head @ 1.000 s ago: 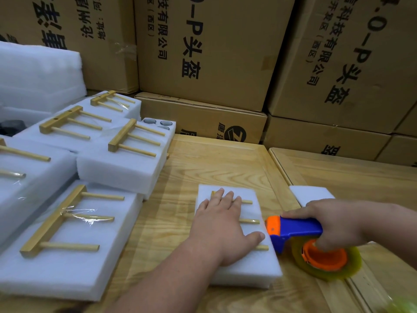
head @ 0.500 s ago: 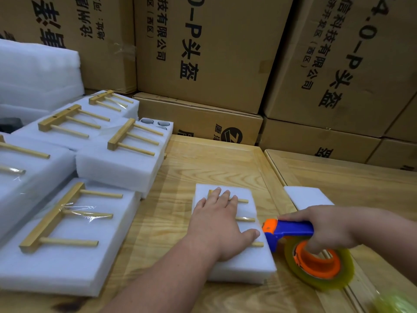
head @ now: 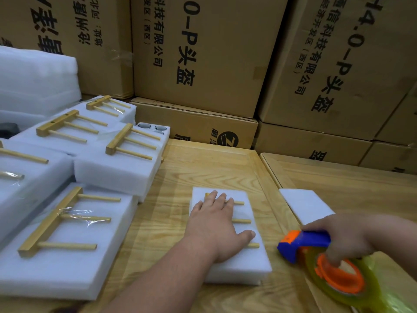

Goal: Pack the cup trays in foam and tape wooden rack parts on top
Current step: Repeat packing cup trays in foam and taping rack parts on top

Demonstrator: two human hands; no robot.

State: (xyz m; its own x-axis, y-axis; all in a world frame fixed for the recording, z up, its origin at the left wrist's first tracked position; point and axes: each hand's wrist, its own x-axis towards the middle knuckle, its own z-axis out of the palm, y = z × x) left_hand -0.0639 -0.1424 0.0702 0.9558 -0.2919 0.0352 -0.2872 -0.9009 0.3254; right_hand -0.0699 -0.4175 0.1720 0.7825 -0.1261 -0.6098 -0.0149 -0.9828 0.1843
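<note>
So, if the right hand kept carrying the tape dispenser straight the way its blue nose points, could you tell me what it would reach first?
Most likely the near right edge of the foam block, where the left hand presses the wooden rack part flat. The right hand holds the tape dispenser just off that edge; bare table lies between, though depth is unclear.

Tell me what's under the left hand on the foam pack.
The left hand lies flat on a wooden rack part; three dowel ends stick out past the fingers on the white foam pack. The rack's crossbar is mostly covered.
</note>
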